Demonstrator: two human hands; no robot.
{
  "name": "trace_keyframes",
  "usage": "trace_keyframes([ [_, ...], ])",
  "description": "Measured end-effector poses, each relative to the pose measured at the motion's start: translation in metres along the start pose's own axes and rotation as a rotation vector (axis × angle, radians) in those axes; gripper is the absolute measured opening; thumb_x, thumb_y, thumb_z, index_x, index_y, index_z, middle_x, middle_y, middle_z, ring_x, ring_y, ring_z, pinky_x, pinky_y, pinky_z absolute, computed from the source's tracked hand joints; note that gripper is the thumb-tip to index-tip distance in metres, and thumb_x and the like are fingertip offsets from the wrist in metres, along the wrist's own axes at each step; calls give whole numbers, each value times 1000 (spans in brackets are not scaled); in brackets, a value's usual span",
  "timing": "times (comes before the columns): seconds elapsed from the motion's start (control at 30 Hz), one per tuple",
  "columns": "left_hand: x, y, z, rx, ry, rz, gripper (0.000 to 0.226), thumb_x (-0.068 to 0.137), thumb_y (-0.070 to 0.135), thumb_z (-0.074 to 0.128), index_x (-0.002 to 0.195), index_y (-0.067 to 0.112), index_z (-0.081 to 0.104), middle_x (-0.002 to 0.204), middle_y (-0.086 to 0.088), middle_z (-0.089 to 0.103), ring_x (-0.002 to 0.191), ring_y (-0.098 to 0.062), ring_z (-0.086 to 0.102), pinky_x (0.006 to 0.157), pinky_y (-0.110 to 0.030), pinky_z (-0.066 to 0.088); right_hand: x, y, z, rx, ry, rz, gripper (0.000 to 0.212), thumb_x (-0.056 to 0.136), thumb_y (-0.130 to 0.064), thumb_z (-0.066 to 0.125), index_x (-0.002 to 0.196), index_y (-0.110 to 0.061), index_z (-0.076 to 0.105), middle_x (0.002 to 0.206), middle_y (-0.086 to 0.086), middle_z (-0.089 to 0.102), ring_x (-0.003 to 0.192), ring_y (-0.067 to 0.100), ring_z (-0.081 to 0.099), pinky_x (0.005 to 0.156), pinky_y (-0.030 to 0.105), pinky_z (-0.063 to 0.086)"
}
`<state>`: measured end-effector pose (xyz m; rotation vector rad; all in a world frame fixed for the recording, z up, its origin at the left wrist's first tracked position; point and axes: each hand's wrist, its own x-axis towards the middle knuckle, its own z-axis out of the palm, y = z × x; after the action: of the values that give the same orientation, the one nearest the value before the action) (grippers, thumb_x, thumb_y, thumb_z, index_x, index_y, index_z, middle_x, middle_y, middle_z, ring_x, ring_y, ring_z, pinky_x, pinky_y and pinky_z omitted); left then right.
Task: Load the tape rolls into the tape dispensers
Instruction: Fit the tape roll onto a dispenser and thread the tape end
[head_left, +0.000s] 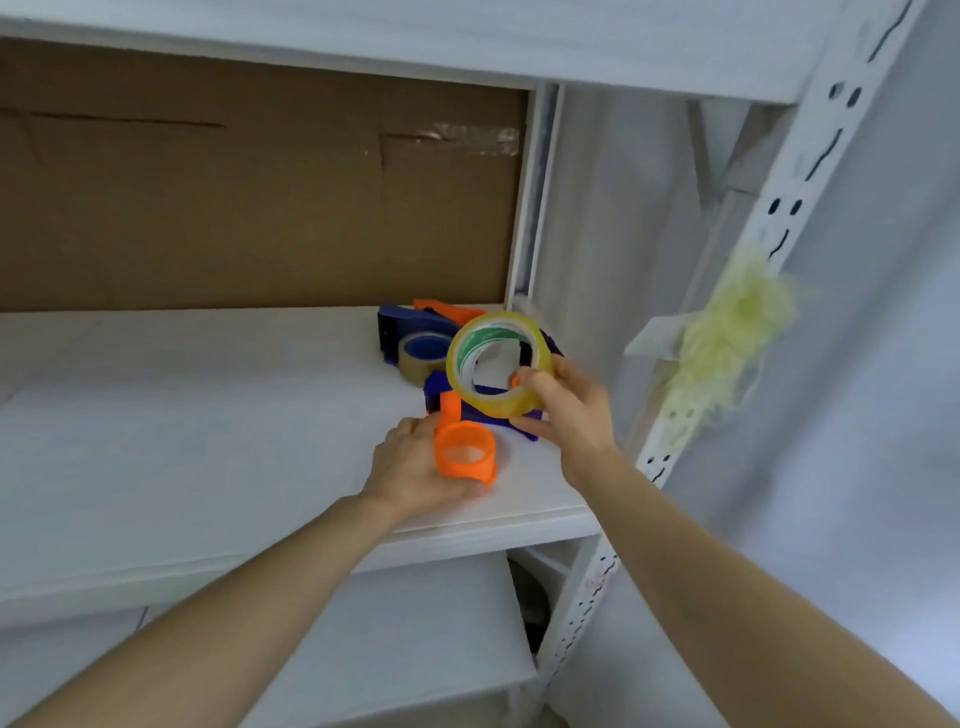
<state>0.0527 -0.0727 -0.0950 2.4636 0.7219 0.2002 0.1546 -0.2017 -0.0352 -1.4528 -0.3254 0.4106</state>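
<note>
My right hand (563, 410) holds a roll of clear yellowish tape (496, 364) with a green-and-white core, tilted above the shelf. Just below it lies a blue tape dispenser (480, 413) with an orange spool (464, 456); my left hand (413, 465) grips that spool end. Behind them a second blue dispenser (402, 327) with an orange part (447, 310) lies on the shelf, and a brownish tape roll (421, 358) with a blue core rests against it.
Everything lies on a white shelf board (208, 415) near its right end. A brown cardboard box (260, 197) fills the back. A white perforated upright (769, 260) stands at the right, with a tuft of pale yellow fibre (727, 338) hanging on it. Another shelf is overhead.
</note>
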Motion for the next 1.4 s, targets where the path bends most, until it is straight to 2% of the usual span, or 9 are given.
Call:
trace_keyframes([
  [0.1, -13, 10, 0, -29, 27, -102, 98, 44, 67, 59, 130, 23, 42, 127, -3, 53, 118, -25, 49, 92, -32, 39, 3, 4, -2, -67, -102, -113, 39, 71, -10, 79, 101, -26, 59, 98, 1, 67, 96, 21, 65, 84, 39, 57],
  [0.27, -23, 17, 11, -385, 100, -71, 126, 49, 45, 79, 149, 16, 9, 150, -7, 32, 136, -23, 35, 109, -29, 30, 0, 14, -9, -417, -264, -428, 58, 71, -6, 78, 122, -21, 55, 116, -4, 59, 109, 13, 53, 90, 25, 47],
  [0.37, -24, 14, 19, -450, 156, -115, 121, 53, 37, 81, 149, 23, 8, 143, -6, 43, 127, -21, 46, 106, -41, 39, -2, 18, -17, -629, -309, -605, 58, 74, -1, 72, 127, -19, 55, 123, 1, 57, 117, 15, 49, 96, 25, 40],
  [0.57, -17, 18, 16, -471, 101, -158, 116, 73, 30, 78, 149, 19, -8, 130, 3, 45, 125, -20, 46, 103, -34, 38, -2, 34, -22, -991, -372, -757, 55, 81, 0, 66, 131, -17, 52, 134, 6, 50, 129, 24, 41, 99, 26, 36],
  [0.97, -18, -2, 7, -486, 78, -184, 122, 66, 17, 84, 150, 22, -4, 149, -5, 30, 131, -24, 42, 104, -46, 43, -2, 46, -14, -1008, -408, -786, 57, 76, 1, 70, 127, -16, 54, 130, 7, 52, 126, 25, 45, 95, 30, 42],
  [1.07, -18, -4, 1, -411, 48, -109, 91, 81, 25, 71, 149, 21, 11, 137, -8, 45, 117, -23, 54, 92, -46, 50, -1, 54, -18, -1012, -428, -792, 57, 75, 0, 72, 126, -16, 55, 127, 7, 55, 124, 26, 46, 95, 36, 46],
  [1.13, -24, -1, -2, -390, 20, -108, 68, 88, 27, 62, 143, 20, 24, 123, -7, 55, 100, -15, 60, 79, -33, 53, -4, 67, -22, -1023, -454, -841, 56, 73, -2, 74, 124, -19, 55, 121, 6, 59, 118, 28, 51, 95, 39, 49],
  [1.2, -32, 1, -2, -449, -74, -79, 86, 80, 13, 71, 146, 20, 16, 129, 0, 48, 112, -11, 53, 86, -22, 46, -5, 82, -24, -1009, -435, -897, 59, 71, -6, 77, 120, -25, 51, 115, 4, 62, 112, 29, 57, 95, 39, 50],
  [1.4, -35, 11, -1, -347, 72, -55, 100, 61, 39, 50, 150, 23, 7, 154, -1, 20, 142, -20, 12, 112, -36, 21, -2, 91, -19, -1014, -433, -965, 56, 69, -14, 78, 120, -23, 56, 116, 1, 62, 109, 26, 57, 96, 38, 49],
])
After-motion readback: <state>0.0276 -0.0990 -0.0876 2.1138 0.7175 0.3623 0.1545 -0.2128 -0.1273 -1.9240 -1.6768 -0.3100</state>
